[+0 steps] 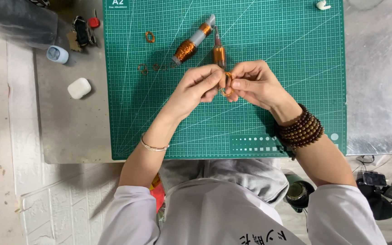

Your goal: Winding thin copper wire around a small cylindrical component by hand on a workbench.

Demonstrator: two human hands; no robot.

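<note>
Both hands meet over the middle of a green cutting mat (296, 59). My left hand (197, 86) and my right hand (252, 82) pinch a small ring of copper wire (226, 86) between their fingertips. Just beyond the hands lie a grey spool wound with copper wire (191, 43) and a second, smaller copper-wound tool (218, 51). Small copper wire rings (149, 36) lie on the mat to the left, some (142, 69) near the spool's end. A thin bracelet is on my left wrist, dark wooden beads on my right.
The mat lies on a metal table (73, 127). Left of the mat are a white earbud case (79, 88), a pale blue cap (57, 54) and a black and red key fob (85, 28). A small white object (323, 5) sits at the mat's far right corner.
</note>
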